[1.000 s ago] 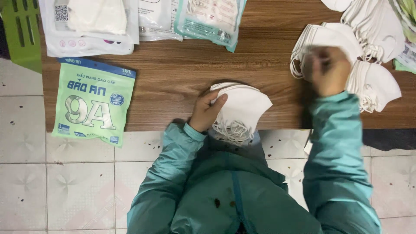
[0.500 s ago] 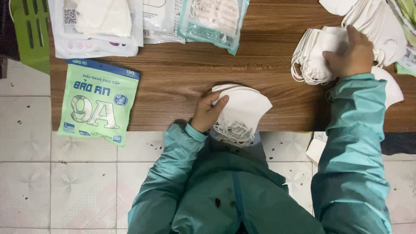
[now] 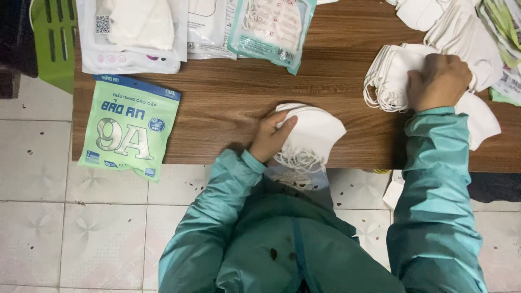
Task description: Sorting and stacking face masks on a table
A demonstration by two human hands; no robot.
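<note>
Head view: the person's left hand (image 3: 269, 138) rests on a small stack of white folded fabric face masks (image 3: 312, 133) at the near edge of the brown wood-grain table (image 3: 228, 103). The thumb lies over the top mask and the fingers curl under the stack's left side, so this grip is pinching the stack; the elastic loops hang over the table edge. That hand and its stack sit just where they were a second ago.

The right hand (image 3: 438, 81) has changed. A second ago it was blurred in motion above the larger heap of white masks (image 3: 393, 76) at the right of the table; now it lies pressed down on that heap, fingers bent over the top masks. Whether this grip has closed on a single mask or only presses on the pile I cannot tell, as the knuckles hide the fingertips. Judging from this, the hand has arrived at the supply heap and another mask is being picked out, while the near stack waits to receive it.

A green printed plastic pouch (image 3: 130, 127) lies at the table's left edge, half overhanging the tiled floor (image 3: 54, 217). Clear packets holding white masks (image 3: 135, 32) lie along the far edge, and a green slatted plastic crate (image 3: 54, 38) stands at far left.
</note>
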